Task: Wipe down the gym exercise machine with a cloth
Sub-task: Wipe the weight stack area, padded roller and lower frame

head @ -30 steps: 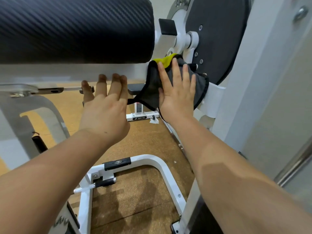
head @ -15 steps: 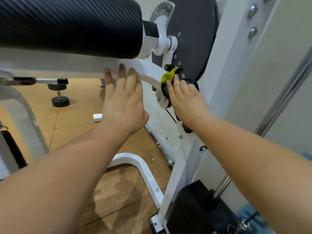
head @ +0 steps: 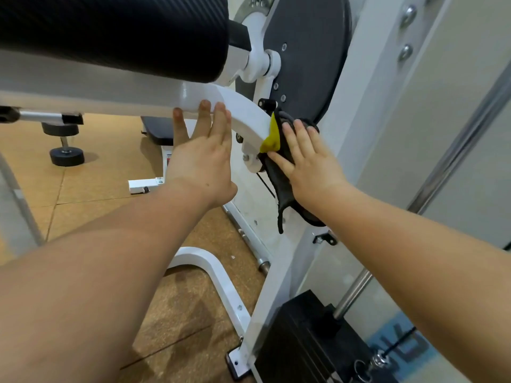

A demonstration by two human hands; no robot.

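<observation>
The white gym machine has a curved arm [head: 246, 114] under a black roller pad [head: 116, 31], beside a dark round disc [head: 307, 51]. My right hand [head: 309, 161] lies flat with straight fingers on a dark grey cloth with a yellow corner [head: 272, 135], pressing it against the machine's white upright just below the curved arm's end. The cloth's lower part hangs loose under my palm. My left hand [head: 201, 158] is flat too, its fingertips resting on the underside of the curved arm, left of the cloth.
A black weight stack [head: 301, 338] with a steel guide rod [head: 356, 288] stands at the lower right. The white floor frame [head: 218, 280] curves across the cork-coloured floor [head: 96, 175]. A black rubber foot [head: 67, 156] stands at left. A pale wall fills the right side.
My right hand has slid the cloth down the upright and more of the cloth now hangs out below the palm. My left hand keeps resting on the curved arm. The view has shifted slightly.
</observation>
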